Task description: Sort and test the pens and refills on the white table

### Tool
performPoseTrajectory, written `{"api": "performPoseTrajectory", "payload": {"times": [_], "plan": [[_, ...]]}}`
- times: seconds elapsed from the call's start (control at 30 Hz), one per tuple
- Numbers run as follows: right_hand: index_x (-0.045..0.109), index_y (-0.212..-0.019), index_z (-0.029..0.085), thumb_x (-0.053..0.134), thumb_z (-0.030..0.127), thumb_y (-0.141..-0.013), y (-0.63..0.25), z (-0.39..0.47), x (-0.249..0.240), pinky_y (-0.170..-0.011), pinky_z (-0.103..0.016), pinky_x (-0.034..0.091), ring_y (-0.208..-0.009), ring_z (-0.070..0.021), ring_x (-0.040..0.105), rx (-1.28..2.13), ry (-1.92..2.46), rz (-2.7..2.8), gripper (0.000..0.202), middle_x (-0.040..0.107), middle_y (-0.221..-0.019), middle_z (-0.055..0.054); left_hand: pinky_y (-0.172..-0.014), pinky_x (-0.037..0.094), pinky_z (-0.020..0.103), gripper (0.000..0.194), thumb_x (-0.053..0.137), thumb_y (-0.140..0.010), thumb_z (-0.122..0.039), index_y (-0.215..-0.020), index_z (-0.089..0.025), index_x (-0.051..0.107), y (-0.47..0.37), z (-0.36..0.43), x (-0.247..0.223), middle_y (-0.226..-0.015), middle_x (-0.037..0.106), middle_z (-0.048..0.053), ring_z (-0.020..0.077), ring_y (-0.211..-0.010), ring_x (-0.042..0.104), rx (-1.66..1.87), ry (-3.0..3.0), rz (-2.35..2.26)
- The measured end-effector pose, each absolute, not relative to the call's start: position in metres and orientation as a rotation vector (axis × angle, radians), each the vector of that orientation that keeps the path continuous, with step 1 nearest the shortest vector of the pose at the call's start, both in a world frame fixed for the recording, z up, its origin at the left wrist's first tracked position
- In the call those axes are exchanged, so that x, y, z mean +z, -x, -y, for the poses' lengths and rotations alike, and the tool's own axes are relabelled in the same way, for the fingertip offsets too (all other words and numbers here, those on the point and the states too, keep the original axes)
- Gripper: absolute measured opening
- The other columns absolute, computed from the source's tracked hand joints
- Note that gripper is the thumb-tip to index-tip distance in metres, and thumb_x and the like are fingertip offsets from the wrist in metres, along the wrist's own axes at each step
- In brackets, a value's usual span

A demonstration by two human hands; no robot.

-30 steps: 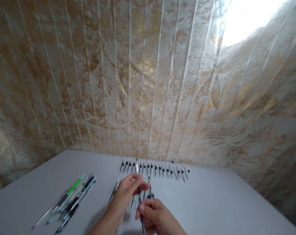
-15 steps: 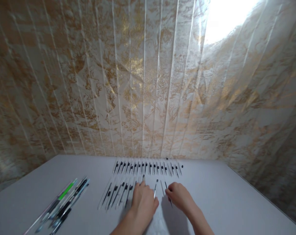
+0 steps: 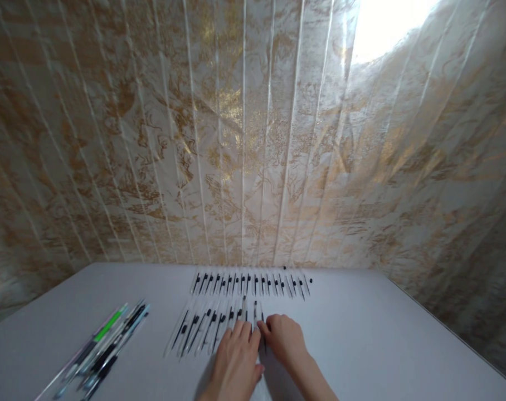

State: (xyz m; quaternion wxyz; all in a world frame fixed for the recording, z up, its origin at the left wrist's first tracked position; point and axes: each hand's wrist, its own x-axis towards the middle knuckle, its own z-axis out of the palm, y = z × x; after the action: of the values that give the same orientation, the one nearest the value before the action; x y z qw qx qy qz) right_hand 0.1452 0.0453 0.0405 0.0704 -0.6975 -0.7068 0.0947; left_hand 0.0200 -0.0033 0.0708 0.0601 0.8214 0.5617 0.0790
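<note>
My left hand [image 3: 238, 356] lies over the right end of the nearer row of pen parts [image 3: 200, 331], its fingers spread on clear barrels with black pieces. Just right of it, my right hand [image 3: 284, 337] pinches a thin dark refill [image 3: 263, 328]. A clear pen piece with a dark tip [image 3: 255, 309] stands out between the two hands. Behind them runs a farther row of clear barrels, dark refills and black caps [image 3: 249, 284].
A loose pile of pens [image 3: 111, 348], one bright green, lies on the left of the white table [image 3: 382, 345]. Two small black pieces sit near the far row's right end. A patterned, shiny curtain [image 3: 236, 139] hangs behind the table.
My right hand has moved left with the refill, close to my left hand. My left hand has shifted slightly left and nearer to me. The clear piece with the dark tip has moved left.
</note>
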Motion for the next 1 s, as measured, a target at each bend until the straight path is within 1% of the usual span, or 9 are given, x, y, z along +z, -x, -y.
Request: {"api": "performPoseTrajectory", "payload": {"times": [0.1,0.23,0.3,0.4,0.5,0.6,0.7,0.87,1.0], "plan": [[0.071,-0.086,0.018,0.038,0.032,-0.093,-0.139,-0.046,0.039,-0.069,-0.037,0.048,-0.083,-0.0305,0.07,0.275,2.064,2.126,0.036,0.074,-0.085,-0.017,-0.092,0.043,0.045,0.041,0.063,-0.076,-0.018,-0.117,-0.017,0.06,-0.013,0.003,0.055,-0.111,0.064,0.01,0.0306,-0.106,0.055,0.274,-2.44,-1.665],[0.066,-0.095,0.017,0.044,0.024,-0.089,-0.139,-0.046,0.036,-0.065,-0.034,0.046,-0.081,-0.0306,0.07,0.31,2.017,2.098,0.025,0.074,-0.085,-0.016,-0.092,0.043,0.044,0.044,0.06,-0.076,-0.013,-0.119,-0.016,0.059,-0.012,-0.002,0.042,-0.111,0.065,0.011,0.0308,-0.106,0.056,0.308,-2.453,-1.667],[0.066,-0.094,0.017,0.045,0.021,-0.087,-0.142,-0.047,0.034,-0.063,-0.032,0.045,-0.08,-0.0288,0.07,0.349,1.981,2.081,0.023,0.074,-0.084,-0.014,-0.091,0.044,0.044,0.045,0.06,-0.076,-0.011,-0.12,-0.015,0.058,-0.013,-0.004,0.039,-0.111,0.065,0.011,0.0309,-0.105,0.056,0.315,-2.485,-1.667],[0.066,-0.089,0.018,0.047,0.013,-0.082,-0.148,-0.052,0.031,-0.065,-0.026,0.044,-0.079,-0.0229,0.069,0.42,1.895,2.061,0.021,0.073,-0.081,-0.01,-0.086,0.045,0.044,0.043,0.06,-0.076,-0.009,-0.118,-0.017,0.059,-0.013,-0.006,0.031,-0.108,0.065,0.01,0.0303,-0.102,0.057,0.349,-2.533,-1.671],[0.066,-0.084,0.015,0.043,0.006,-0.08,-0.154,-0.06,0.028,-0.07,-0.024,0.043,-0.082,-0.0202,0.066,0.434,1.812,2.021,0.025,0.07,-0.087,-0.012,-0.08,0.044,0.039,0.038,0.06,-0.076,-0.008,-0.112,-0.023,0.061,-0.014,-0.011,0.016,-0.102,0.064,0.006,0.0279,-0.096,0.057,0.404,-2.603,-1.644],[0.066,-0.084,0.012,0.038,0.007,-0.083,-0.154,-0.069,0.023,-0.074,-0.025,0.044,-0.082,-0.0202,0.065,0.434,1.73,1.98,0.028,0.066,-0.091,-0.014,-0.073,0.042,0.035,0.028,0.057,-0.079,-0.007,-0.098,-0.025,0.065,-0.015,-0.018,-0.001,-0.093,0.063,0.004,0.0251,-0.089,0.057,0.397,-2.67,-1.625],[0.067,-0.088,0.012,0.038,0.008,-0.084,-0.148,-0.075,0.019,-0.077,-0.024,0.045,-0.084,-0.0199,0.065,0.467,1.631,1.955,0.03,0.066,-0.092,-0.013,-0.07,0.041,0.034,0.019,0.055,-0.082,-0.008,-0.087,-0.023,0.066,-0.015,-0.023,-0.011,-0.09,0.062,0.004,0.0247,-0.087,0.056,0.368,-2.695,-1.632],[0.064,-0.106,0.012,0.037,0.013,-0.085,-0.147,-0.08,0.015,-0.084,-0.024,0.044,-0.096,-0.0203,0.064,0.541,1.544,1.874,0.034,0.069,-0.103,-0.013,-0.072,0.041,0.035,0.015,0.054,-0.085,-0.012,-0.088,-0.022,0.065,-0.012,-0.019,0.001,-0.094,0.063,0.004,0.0253,-0.091,0.056,0.375,-2.669,-1.601],[0.065,-0.103,0.015,0.037,0.022,-0.087,-0.16,-0.079,0.015,-0.076,-0.027,0.047,-0.088,-0.0221,0.067,0.604,1.547,1.802,0.034,0.073,-0.095,-0.011,-0.071,0.04,0.034,0.019,0.051,-0.086,-0.008,-0.09,-0.022,0.064,-0.009,-0.012,0.017,-0.093,0.063,0.003,0.0231,-0.089,0.056,0.413,-2.666,-1.564]]}}
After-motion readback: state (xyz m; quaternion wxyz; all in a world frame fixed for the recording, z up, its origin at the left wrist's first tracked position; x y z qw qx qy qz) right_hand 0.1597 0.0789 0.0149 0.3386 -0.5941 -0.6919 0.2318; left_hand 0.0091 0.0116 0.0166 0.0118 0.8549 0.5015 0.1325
